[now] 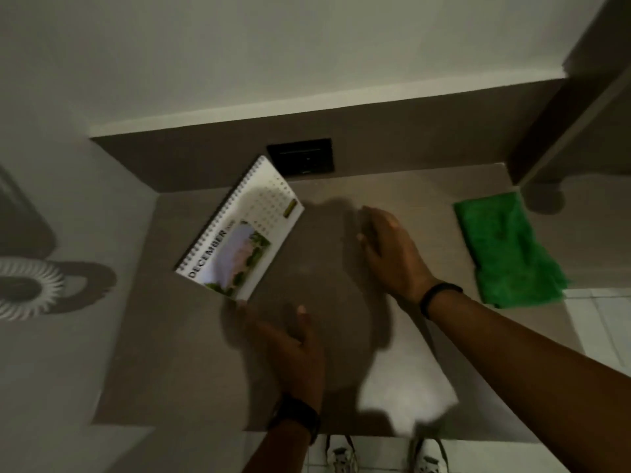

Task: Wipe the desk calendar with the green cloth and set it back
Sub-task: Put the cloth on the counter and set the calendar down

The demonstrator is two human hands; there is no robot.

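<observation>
A white spiral-bound desk calendar (240, 227) showing DECEMBER and a photo stands tilted at the back left of the brown desk (191, 353). The green cloth (505, 250) lies crumpled at the desk's right edge, untouched. My left hand (290, 349) is open just below the calendar's near corner, fingertips close to it; whether they touch is blurred. My right hand (389, 254) hovers open over the desk's middle, between the calendar and the cloth, holding nothing.
A black wall socket (300, 160) sits on the back panel behind the calendar. A round white ribbed object (24, 288) stands on the floor at far left. A wooden panel rises at the right. My shoes show below the desk's front edge.
</observation>
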